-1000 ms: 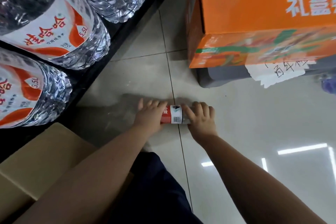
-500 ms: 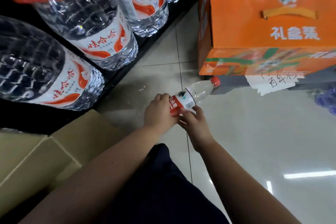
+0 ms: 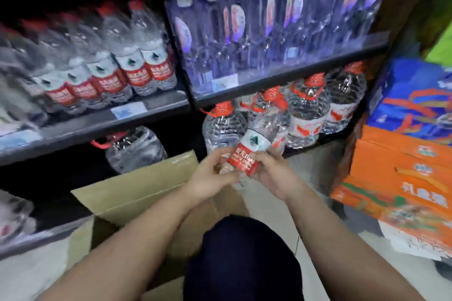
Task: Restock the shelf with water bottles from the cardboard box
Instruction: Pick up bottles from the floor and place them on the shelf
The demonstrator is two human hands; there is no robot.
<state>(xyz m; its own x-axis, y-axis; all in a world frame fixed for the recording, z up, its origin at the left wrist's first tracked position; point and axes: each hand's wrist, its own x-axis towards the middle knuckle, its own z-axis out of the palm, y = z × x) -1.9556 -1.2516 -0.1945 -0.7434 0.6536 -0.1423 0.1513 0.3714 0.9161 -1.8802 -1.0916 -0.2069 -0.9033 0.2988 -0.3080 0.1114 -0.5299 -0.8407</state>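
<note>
Lifted since the earlier frame: the water bottle (image 3: pixel 254 146) is no longer hanging low over the floor tiles but is being carried up in front of the shelving, and the view is tilting up with it. Both hands are holding it at centre frame. The right hand (image 3: pixel 274 173) is wrapping the red label from 4 o'clock, and the left hand (image 3: pixel 210 178) is curling round the lower body from 8 o'clock. The neck is pointing toward 1 o'clock, probably because the bottle is being turned upright for shelving.

The likely target is the shelf (image 3: pixel 97 124) at 10 o'clock, where matching red-label bottles (image 3: pixel 137 68) are standing in a row. The cardboard box (image 3: pixel 137 188) is sitting open just below the hands, toward 7 o'clock.

Hard to read:
- Motion blur is smearing everything.
- The cap is merging with the big jugs (image 3: pixel 308 110) behind.
- Forearms and a dark knee are hiding the box contents.
- Free shelf space is not showing.
</note>
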